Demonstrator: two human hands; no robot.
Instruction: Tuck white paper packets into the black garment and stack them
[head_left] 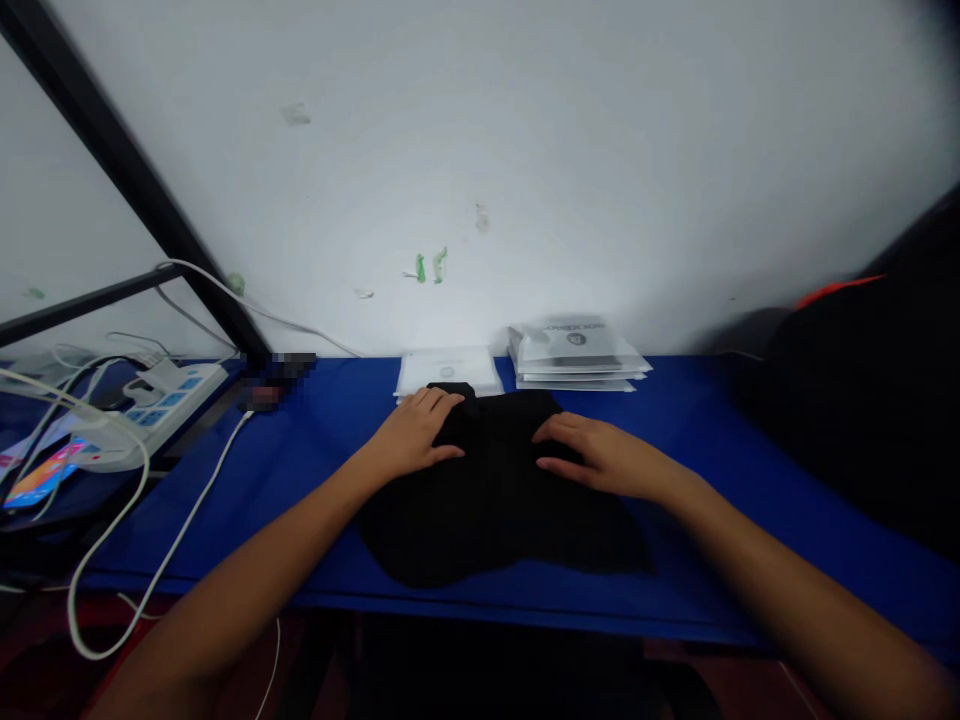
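Note:
A black piece of cloth [495, 500] lies bunched on the blue table [705, 440] in front of me. My left hand [416, 432] rests flat on its upper left part, fingers stretched out and close together. My right hand [600, 455] lies flat on its upper right part, fingers extended toward the left hand. Neither hand grips the cloth; both press on top of it.
A flat clear packet [448, 370] and a stack of similar packets [574, 355] sit against the white wall behind the cloth. A white power strip [154, 400] with cables and a phone [45, 475] lie at the left. A dark bag [877, 400] stands at the right.

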